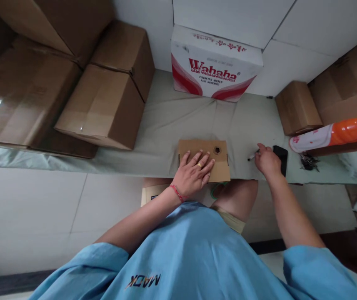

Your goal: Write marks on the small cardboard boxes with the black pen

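Note:
A small brown cardboard box [220, 168] sits at the front edge of the cloth-covered surface, with a round dark mark or hole near its far right corner. My left hand [193, 168] lies flat on its top, fingers stretched out and a ring on one of them. To the right of the box, my right hand [267, 159] is closed around a slim pen-like object [252, 156], whose tip points left; its exact kind is not clear. A flat black object [281, 157] lies just beside that hand, partly covered by it.
Large cardboard boxes [100, 100] are stacked at the left. A white and red water carton [217, 68] stands against the back wall. On the right are a small brown box [297, 107], an orange bottle [353, 130] and a bunch of keys [309, 161].

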`<action>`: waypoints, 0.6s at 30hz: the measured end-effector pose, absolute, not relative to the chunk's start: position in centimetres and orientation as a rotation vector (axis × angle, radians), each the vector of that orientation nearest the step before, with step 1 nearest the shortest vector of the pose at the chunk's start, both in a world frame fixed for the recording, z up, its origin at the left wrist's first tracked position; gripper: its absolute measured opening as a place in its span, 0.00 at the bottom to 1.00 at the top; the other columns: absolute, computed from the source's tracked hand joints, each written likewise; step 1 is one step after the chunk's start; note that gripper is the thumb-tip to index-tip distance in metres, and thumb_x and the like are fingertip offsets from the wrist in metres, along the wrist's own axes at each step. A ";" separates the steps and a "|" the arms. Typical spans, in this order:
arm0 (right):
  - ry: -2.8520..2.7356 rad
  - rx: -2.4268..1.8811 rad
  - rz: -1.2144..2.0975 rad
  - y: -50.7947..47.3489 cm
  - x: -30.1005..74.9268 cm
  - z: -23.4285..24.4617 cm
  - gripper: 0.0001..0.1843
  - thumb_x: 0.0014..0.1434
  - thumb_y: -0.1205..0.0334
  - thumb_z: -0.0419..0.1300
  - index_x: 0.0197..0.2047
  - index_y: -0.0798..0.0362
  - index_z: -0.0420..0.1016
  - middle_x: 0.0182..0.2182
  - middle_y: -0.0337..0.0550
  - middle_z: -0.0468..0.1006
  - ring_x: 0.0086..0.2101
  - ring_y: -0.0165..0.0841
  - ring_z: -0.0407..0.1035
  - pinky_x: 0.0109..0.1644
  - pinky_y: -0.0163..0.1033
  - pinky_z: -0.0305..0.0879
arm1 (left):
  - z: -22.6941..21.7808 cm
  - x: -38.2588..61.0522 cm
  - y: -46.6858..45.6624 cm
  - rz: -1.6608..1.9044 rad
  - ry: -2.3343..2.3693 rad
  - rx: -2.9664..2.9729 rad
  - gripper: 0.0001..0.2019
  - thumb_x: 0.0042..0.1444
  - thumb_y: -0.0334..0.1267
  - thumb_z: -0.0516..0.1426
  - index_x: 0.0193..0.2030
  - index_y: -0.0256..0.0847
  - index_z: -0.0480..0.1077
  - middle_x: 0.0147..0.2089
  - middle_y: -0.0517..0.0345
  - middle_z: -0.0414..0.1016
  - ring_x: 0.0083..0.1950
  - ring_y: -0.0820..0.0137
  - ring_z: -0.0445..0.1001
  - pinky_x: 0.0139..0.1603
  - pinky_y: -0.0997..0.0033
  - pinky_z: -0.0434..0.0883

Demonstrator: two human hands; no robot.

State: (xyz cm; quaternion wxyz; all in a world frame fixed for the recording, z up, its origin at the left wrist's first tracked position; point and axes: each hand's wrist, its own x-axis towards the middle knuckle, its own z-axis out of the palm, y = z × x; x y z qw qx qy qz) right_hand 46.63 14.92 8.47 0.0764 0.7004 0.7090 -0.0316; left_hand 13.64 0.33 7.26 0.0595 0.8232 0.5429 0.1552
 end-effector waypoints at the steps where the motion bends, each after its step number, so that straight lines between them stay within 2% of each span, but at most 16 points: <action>1: 2.077 1.997 -0.039 15.7 46.7 8.7 0.34 0.72 0.62 0.50 0.79 0.55 0.66 0.60 0.67 0.79 0.47 0.49 0.80 0.46 0.47 0.71 | 7.4 13.7 0.5 0.467 1.647 2.487 0.24 0.78 0.44 0.51 0.76 0.48 0.70 0.80 0.50 0.70 0.79 0.48 0.68 0.77 0.33 0.62; 4: 2.035 1.708 0.047 17.6 46.4 9.1 0.36 0.72 0.67 0.45 0.80 0.51 0.63 0.59 0.67 0.79 0.44 0.47 0.81 0.39 0.43 0.65 | 7.6 14.0 1.1 0.441 1.665 2.450 0.21 0.78 0.44 0.52 0.72 0.51 0.74 0.77 0.51 0.74 0.77 0.48 0.71 0.74 0.33 0.64; 7: 2.088 1.543 0.068 19.0 46.1 9.4 0.33 0.72 0.69 0.44 0.75 0.51 0.70 0.57 0.64 0.81 0.44 0.46 0.81 0.38 0.42 0.62 | 7.6 14.3 1.4 0.418 1.682 2.421 0.20 0.77 0.44 0.54 0.70 0.52 0.76 0.76 0.52 0.75 0.76 0.47 0.71 0.73 0.32 0.65; 10: 2.143 1.426 0.056 19.7 46.1 9.6 0.29 0.73 0.67 0.43 0.66 0.53 0.78 0.54 0.63 0.83 0.46 0.48 0.81 0.39 0.43 0.61 | 7.5 14.4 1.3 0.426 1.686 2.412 0.21 0.79 0.45 0.52 0.72 0.52 0.75 0.77 0.53 0.73 0.78 0.48 0.69 0.76 0.33 0.63; 13: 2.177 1.340 0.038 19.6 45.9 9.6 0.24 0.72 0.65 0.47 0.59 0.55 0.81 0.49 0.62 0.86 0.44 0.49 0.81 0.39 0.44 0.60 | 7.5 14.4 1.1 0.434 1.691 2.391 0.23 0.79 0.45 0.50 0.75 0.53 0.72 0.79 0.53 0.70 0.79 0.49 0.67 0.79 0.33 0.61; 18: 2.209 1.392 0.087 18.8 46.0 10.4 0.19 0.67 0.60 0.56 0.55 0.57 0.80 0.39 0.60 0.87 0.38 0.47 0.79 0.38 0.42 0.59 | 7.9 14.5 1.2 0.401 1.673 2.344 0.24 0.79 0.45 0.50 0.76 0.54 0.71 0.81 0.54 0.68 0.81 0.49 0.65 0.80 0.31 0.59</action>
